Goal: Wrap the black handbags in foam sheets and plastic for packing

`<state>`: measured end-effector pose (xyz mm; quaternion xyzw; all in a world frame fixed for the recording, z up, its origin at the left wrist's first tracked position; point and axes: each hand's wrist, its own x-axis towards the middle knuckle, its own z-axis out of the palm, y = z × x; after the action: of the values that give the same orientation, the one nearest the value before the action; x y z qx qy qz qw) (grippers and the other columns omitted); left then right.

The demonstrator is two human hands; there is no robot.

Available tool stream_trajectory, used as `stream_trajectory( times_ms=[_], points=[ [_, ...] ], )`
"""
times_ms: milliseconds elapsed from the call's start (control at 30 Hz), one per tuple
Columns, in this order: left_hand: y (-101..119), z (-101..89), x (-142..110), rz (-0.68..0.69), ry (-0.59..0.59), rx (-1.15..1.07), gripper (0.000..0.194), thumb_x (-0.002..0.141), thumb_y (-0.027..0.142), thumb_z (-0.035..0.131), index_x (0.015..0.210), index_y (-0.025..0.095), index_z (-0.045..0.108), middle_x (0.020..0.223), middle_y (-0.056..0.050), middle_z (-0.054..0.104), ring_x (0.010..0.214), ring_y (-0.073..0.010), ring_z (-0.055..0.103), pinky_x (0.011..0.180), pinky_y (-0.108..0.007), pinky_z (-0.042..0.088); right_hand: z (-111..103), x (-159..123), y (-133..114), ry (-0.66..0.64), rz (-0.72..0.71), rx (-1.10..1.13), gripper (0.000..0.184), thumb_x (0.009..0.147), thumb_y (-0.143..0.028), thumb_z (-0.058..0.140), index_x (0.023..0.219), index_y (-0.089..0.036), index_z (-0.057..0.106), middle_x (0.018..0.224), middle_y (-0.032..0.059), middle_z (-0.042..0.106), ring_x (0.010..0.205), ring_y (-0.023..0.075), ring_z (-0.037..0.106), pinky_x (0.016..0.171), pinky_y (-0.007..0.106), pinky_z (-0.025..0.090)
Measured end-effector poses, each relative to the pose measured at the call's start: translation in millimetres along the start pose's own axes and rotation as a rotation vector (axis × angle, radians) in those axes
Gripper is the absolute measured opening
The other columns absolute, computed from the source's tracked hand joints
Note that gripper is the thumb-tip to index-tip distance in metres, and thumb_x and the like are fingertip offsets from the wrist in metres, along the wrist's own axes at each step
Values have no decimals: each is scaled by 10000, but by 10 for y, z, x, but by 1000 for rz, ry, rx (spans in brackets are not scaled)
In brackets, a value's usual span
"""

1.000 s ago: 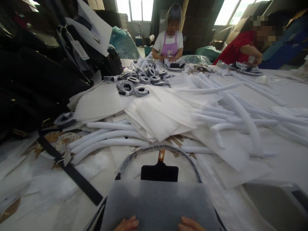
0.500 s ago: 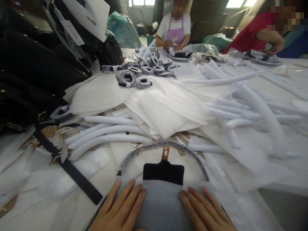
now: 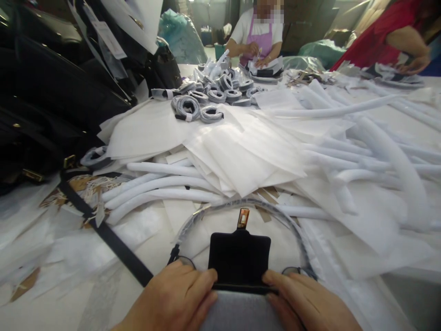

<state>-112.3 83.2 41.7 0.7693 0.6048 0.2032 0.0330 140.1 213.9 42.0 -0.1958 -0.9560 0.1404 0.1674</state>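
Note:
A handbag lies at the bottom centre, its black flap (image 3: pixel 239 257) with a gold-coloured clasp (image 3: pixel 243 218) pointing away from me. Beyond the flap arches the bag's handle (image 3: pixel 189 224), wrapped in clear plastic. Grey sheet material (image 3: pixel 239 310) covers the part nearest me. At the left end of the bag's top edge, my left hand (image 3: pixel 179 294) is closed, thumb and fingers gripping the edge. My right hand (image 3: pixel 306 299) pinches the same edge on the right. The fingertips of both hands are partly hidden.
Black bags (image 3: pixel 51 96) are piled at the left, with a black strap (image 3: pixel 117 253) nearby. White foam sheets (image 3: pixel 237 151), foam tubes (image 3: pixel 165 184) and coiled wrapped straps (image 3: pixel 186 108) cover the table. Two people work across it, one in a purple apron (image 3: pixel 260 37), one in red (image 3: pixel 375 34).
My hands went from lying flat on the grey sheet to gripping the bag's top edge. The grey sheet's edge sits lower, exposing more of the black flap. The view shifted slightly.

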Motion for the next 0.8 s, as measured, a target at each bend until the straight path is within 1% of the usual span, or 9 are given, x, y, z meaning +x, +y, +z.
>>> stream_trajectory(
  times_ms=[133, 233, 300, 400, 500, 533, 600, 700, 800],
  points=[
    [36, 97, 83, -16, -190, 160, 293, 1028, 228, 273, 1057, 190, 562, 612, 22, 620, 498, -191, 593, 499, -327, 432, 180, 92, 3, -131, -20, -147, 396, 884, -99, 377, 1239, -147, 545, 553, -3, 667, 388, 179, 603, 363, 291, 387],
    [65, 131, 72, -23, -253, 279, 194, 965, 234, 434, 1104, 168, 554, 645, 12, 634, 527, -207, 608, 521, -336, 439, 260, 61, -7, -142, -46, -227, 542, 743, -32, 411, 1258, -127, 549, 546, 0, 655, 375, 180, 587, 383, 308, 361],
    [83, 140, 64, -18, -311, 329, 211, 914, 232, 520, 1110, 163, 554, 661, 8, 637, 542, -210, 611, 537, -336, 446, 279, 40, -15, -130, -46, -241, 572, 706, -17, 418, 1251, -120, 555, 543, -2, 639, 385, 180, 581, 401, 315, 367],
    [106, 145, 70, 18, -405, 387, 227, 888, 190, 522, 1110, 155, 553, 688, -8, 643, 550, -206, 608, 546, -327, 447, 285, 46, -12, -105, -56, -248, 479, 767, -32, 409, 1208, -110, 576, 634, 37, 673, 466, 191, 613, 443, 320, 413],
    [118, 138, 93, 58, -480, 427, 183, 882, 156, 497, 1054, 163, 557, 731, -32, 651, 573, -208, 614, 546, -323, 451, 273, 87, 3, -84, -50, -237, 396, 839, -57, 392, 1161, -144, 606, 940, 118, 731, 726, 236, 680, 553, 330, 481],
    [117, 132, 99, 63, -498, 429, 162, 877, 147, 498, 1026, 172, 557, 740, -34, 650, 576, -209, 612, 546, -324, 454, 264, 101, 4, -72, -39, -225, 384, 859, -56, 384, 1147, -161, 616, 1006, 120, 725, 802, 245, 677, 604, 337, 495],
    [110, 116, 108, 59, -525, 424, 134, 859, 121, 506, 957, 197, 554, 742, -22, 641, 575, -210, 602, 543, -329, 459, 236, 119, -6, -22, -24, -198, 363, 911, -58, 358, 1096, -192, 639, 1005, 95, 721, 867, 243, 657, 703, 352, 500],
    [99, 100, 115, 47, -478, 411, 170, 835, 73, 486, 893, 215, 559, 791, -16, 648, 634, -220, 612, 563, -345, 471, 191, 116, -46, 67, -67, -151, 366, 1009, -132, 307, 971, -224, 660, 903, 45, 720, 776, 201, 625, 708, 343, 460],
    [126, 143, 122, 126, -224, 406, 244, 935, 121, 399, 1016, 191, 618, 1050, -60, 695, 955, -245, 638, 809, -405, 497, 170, 101, -87, 99, -114, -102, 414, 1045, -166, 276, 895, -224, 658, 831, 14, 707, 659, 162, 575, 618, 316, 400]
  ],
)
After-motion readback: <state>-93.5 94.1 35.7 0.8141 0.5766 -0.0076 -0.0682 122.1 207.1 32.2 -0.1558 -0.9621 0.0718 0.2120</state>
